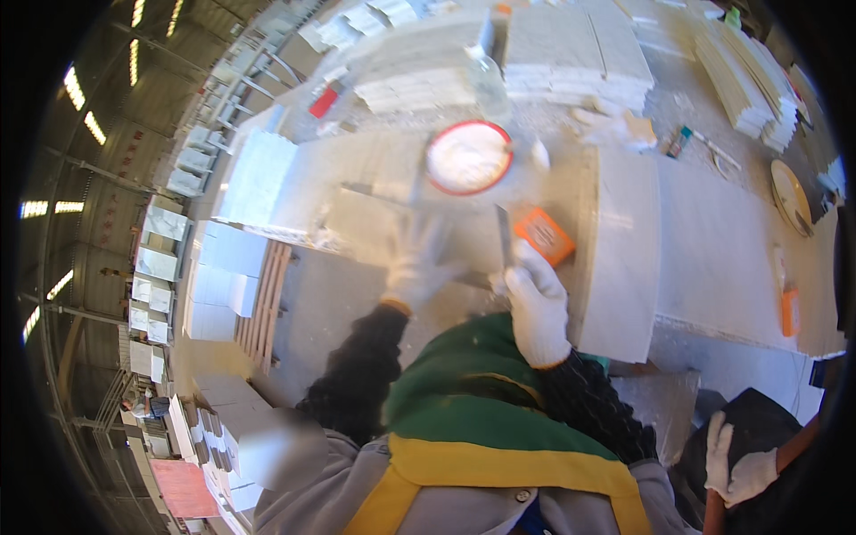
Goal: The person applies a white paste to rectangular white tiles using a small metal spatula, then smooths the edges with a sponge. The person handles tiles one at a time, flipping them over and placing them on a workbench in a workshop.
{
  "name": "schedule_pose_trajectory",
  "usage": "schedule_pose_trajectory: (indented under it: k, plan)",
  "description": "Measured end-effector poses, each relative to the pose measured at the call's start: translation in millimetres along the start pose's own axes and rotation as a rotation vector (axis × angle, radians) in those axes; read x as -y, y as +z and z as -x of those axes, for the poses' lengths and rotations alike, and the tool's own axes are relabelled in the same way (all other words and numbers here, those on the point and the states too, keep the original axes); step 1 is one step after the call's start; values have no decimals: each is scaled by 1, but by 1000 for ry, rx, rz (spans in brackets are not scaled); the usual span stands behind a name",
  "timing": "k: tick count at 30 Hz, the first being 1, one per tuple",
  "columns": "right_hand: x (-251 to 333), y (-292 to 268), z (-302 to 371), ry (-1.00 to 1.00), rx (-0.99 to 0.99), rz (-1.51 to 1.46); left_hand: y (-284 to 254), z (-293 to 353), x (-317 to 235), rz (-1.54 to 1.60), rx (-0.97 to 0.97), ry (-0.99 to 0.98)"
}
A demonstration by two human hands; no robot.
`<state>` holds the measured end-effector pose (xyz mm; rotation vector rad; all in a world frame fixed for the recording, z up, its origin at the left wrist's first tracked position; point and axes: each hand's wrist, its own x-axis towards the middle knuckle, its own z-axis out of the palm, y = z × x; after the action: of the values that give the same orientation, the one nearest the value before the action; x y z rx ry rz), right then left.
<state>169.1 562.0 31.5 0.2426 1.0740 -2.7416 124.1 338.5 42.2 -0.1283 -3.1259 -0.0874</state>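
Note:
My right hand, in a white glove, is closed around a thin, flat metal blade that looks like a putty knife, pointing up and away from me. To its left, my left hand, also gloved, is blurred by motion; its fingers and thumb look spread over a pale stone slab at the near edge of the worktable. Just beyond the right hand lies an orange box. Farther off stands a red-rimmed bowl of white paste or powder.
A clear bottle stands behind the bowl, before stacked stone slabs. Another slab lies to the right. At lower right is a co-worker's gloved hand. Tiles sit on a wooden pallet at left.

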Motion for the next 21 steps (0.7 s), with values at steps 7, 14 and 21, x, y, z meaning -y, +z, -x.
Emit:
schedule_pose_trajectory:
  k: [7,14,21]
  plan:
    - [-4,15,17,40,119,62,3,-7,22,52,145,119]
    - [-19,17,18,106,133,393,-4,16,55,143,23,455]
    - [-23,13,8,156,177,541,-22,56,85,365,-167,407]
